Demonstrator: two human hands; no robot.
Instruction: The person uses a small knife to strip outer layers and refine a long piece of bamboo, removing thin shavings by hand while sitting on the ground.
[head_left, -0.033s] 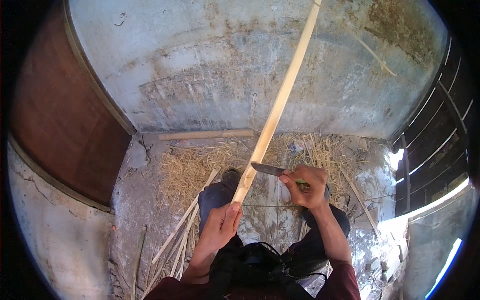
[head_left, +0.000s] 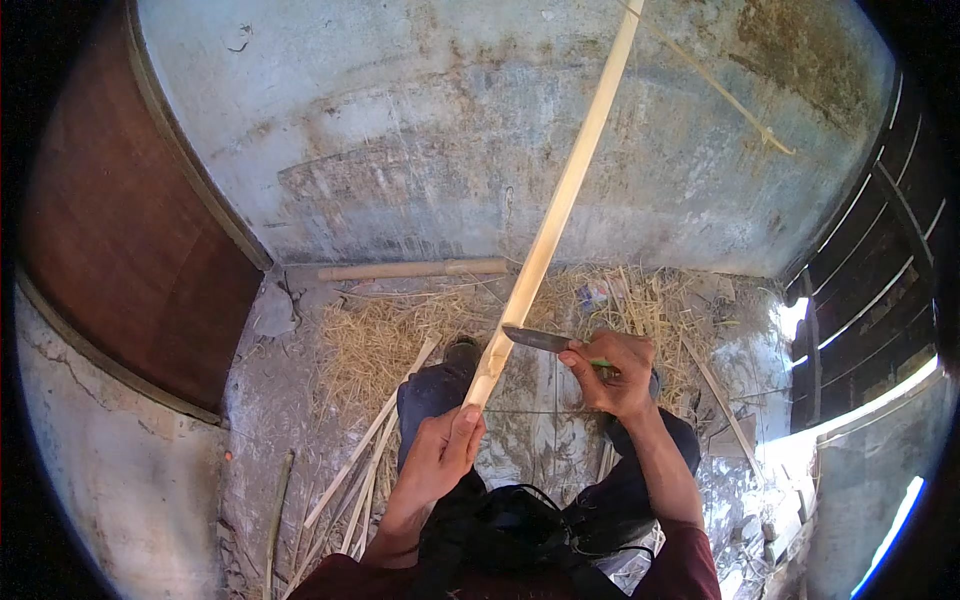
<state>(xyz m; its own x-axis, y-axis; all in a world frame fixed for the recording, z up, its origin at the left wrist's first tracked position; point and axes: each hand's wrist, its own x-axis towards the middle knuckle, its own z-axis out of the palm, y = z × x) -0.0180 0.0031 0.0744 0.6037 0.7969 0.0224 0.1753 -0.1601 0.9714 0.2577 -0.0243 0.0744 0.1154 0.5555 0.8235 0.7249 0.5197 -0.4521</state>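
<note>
A long pale split-bamboo strip (head_left: 558, 215) slants from my lap up past the top edge of the head view. My left hand (head_left: 444, 452) is closed around its lower end, just below a node. My right hand (head_left: 612, 372) grips a knife (head_left: 540, 340) by its green handle, mostly hidden by the fingers. The dark blade points left, and its tip end meets the strip's right edge just above the node. At the upper right, a thin curled sliver (head_left: 722, 88) hangs in front of the wall; where it is attached cannot be made out.
Shavings (head_left: 385, 340) cover the floor beyond my feet. A bamboo pole (head_left: 415, 270) lies along the wall's foot. Several split strips (head_left: 355, 465) and a greenish stick (head_left: 278, 515) lie to my left. A brown door panel (head_left: 140, 250) stands left, dark slats (head_left: 865, 265) right.
The thin sliver at the upper right shows more sharply and over a longer stretch, reaching toward the top edge. Hands, knife and bamboo strip stay practically in place.
</note>
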